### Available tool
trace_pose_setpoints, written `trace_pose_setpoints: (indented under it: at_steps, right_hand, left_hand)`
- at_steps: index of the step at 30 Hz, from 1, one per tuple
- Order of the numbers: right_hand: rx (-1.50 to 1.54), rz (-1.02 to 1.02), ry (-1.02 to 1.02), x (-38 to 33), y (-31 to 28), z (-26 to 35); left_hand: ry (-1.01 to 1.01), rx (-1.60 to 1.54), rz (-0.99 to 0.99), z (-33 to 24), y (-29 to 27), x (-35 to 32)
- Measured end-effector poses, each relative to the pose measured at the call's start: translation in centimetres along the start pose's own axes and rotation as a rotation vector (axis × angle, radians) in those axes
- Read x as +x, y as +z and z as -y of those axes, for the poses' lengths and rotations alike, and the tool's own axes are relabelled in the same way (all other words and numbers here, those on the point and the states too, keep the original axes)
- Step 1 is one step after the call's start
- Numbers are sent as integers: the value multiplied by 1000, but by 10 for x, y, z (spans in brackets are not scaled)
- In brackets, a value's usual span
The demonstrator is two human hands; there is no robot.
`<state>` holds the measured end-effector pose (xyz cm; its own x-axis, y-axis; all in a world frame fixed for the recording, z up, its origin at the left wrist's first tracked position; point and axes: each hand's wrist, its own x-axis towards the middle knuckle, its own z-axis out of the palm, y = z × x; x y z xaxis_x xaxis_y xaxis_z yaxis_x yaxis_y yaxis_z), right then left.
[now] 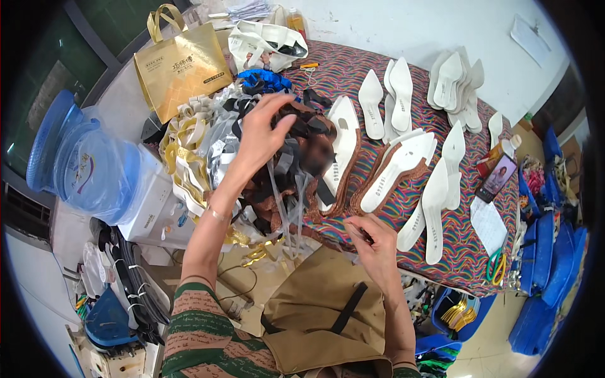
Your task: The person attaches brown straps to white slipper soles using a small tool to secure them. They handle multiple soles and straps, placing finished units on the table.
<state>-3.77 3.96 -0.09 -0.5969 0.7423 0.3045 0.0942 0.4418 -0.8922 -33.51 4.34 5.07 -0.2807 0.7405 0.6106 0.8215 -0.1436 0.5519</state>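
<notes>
My left hand [268, 129] is stretched over a heap of shoe straps, its thumb and fingers apart. Right beside it are brown and black straps [302, 135], partly blurred, with clear plastic strips [287, 208] hanging from the heap over the table's near edge. At that edge my right hand [376, 249] is closed in a pinch; a small dark bit shows at its fingers, too little to name. Just beyond the right hand lies a white insole with a brown woven edge [397, 167]. A similar stack of brown-edged insoles [345, 135] rests against the heap.
Plain white insoles [435, 211] lie along the patterned tablecloth [334, 63], with more stacked at the back [450, 82]. At the right are a phone [498, 179], paper [488, 223] and scissors [496, 268]. A gold bag [183, 72] and blue water bottle [94, 170] stand left.
</notes>
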Motion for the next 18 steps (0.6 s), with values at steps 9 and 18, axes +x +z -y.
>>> trace_pose_setpoints:
  at_steps: [9,18]
  right_hand:
    - [-23,-42,25,54,10,2]
    - [51,28,5,118,72,19]
  left_hand:
    - [171,306,381,48,-35,4]
    - [90,177,137,68,-85,-67]
